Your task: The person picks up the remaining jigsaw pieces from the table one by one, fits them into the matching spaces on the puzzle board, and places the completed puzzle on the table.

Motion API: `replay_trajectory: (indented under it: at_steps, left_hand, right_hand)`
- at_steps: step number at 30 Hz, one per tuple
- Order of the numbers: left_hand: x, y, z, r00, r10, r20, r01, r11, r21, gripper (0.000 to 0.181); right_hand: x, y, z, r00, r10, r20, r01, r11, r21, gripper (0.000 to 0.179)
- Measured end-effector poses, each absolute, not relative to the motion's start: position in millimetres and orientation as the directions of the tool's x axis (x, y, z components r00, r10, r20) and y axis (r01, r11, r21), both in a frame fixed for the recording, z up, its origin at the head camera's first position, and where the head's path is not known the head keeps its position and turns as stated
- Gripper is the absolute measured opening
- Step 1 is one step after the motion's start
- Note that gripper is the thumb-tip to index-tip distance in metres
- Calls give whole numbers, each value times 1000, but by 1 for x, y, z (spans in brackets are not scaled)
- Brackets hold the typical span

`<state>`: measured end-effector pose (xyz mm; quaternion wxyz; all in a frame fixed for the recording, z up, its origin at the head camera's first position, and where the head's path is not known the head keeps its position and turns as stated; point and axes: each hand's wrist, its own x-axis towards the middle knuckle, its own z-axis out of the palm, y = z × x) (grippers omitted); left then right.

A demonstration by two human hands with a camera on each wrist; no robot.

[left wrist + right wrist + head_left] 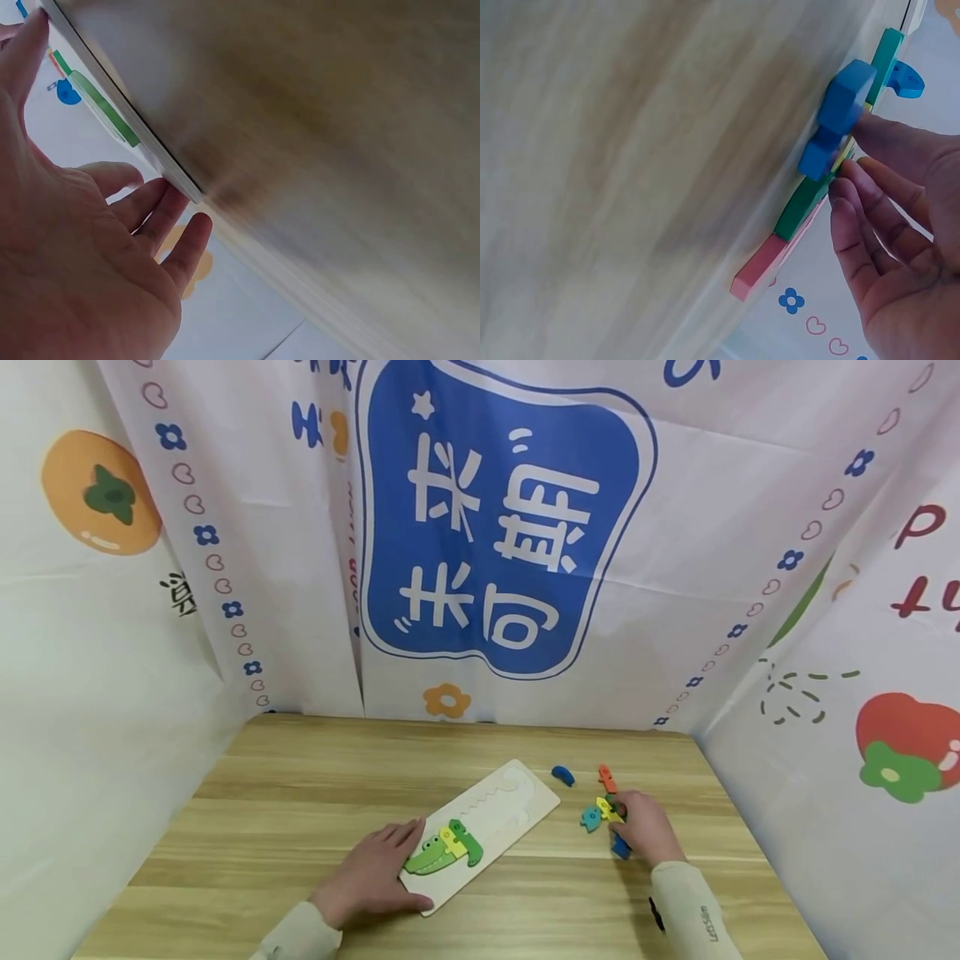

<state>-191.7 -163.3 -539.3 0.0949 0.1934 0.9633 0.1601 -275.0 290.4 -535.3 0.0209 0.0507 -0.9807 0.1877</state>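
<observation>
A wooden puzzle board (495,852) lies slanted on the table, with a green crocodile head (431,857), a yellow piece (450,839) and a green piece (467,842) set in its near end. My left hand (381,868) spans that end, thumb on one edge and fingers on the other. My right hand (647,828) is over the loose pieces, thumb and forefinger about a yellow puzzle piece (604,807). In the right wrist view, a blue piece (846,97) partly hides those fingertips (843,171). A green piece (804,206) lies close by.
A teal piece (591,817) is left of my right hand, a red-orange piece (607,778) beyond it. Another blue piece (562,776) lies near the board's far end. Printed cloth (300,677) stands behind and on both sides of the wooden table (300,768).
</observation>
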Motion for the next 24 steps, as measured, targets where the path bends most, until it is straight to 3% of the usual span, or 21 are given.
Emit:
replay_trajectory:
  at_steps: [24]
  left_hand:
    - [-189, -164, -535, -895, 415, -165, 345, 877, 334, 130]
  right_hand:
    - [-281, 283, -537, -987, -142, 73, -158, 929, -335, 38]
